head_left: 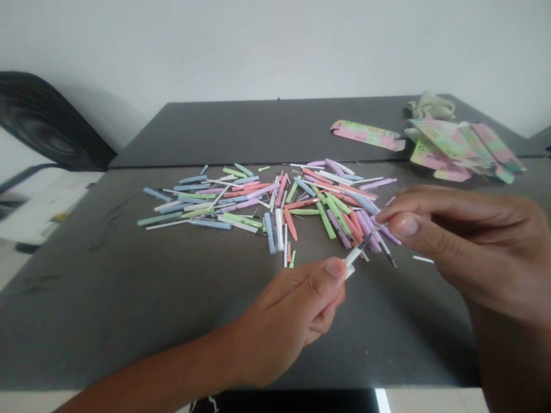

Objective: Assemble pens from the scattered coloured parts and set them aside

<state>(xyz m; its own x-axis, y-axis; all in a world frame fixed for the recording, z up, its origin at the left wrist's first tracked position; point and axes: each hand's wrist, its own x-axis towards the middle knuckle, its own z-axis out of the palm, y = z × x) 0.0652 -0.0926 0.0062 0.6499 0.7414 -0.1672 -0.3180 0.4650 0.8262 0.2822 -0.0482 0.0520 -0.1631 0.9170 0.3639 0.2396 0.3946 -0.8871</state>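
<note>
My left hand [293, 315] pinches a small white pen barrel [352, 259] between thumb and forefinger, above the dark grey table [129, 298]. My right hand [465, 241] pinches the thin dark refill tip [368, 240] that sticks out of that barrel. Both hands hover at the near right of the table. Just beyond them lies a wide scatter of pastel pen parts [267, 201]: blue, green, pink, purple and white barrels and caps, with thin white refills among them.
Flattened pastel cardboard packages [460, 149] and one long package [365, 135] lie at the back right, with a crumpled cloth [430, 106] behind them. A black chair [47, 120] stands at the left. A white wall rises behind the table.
</note>
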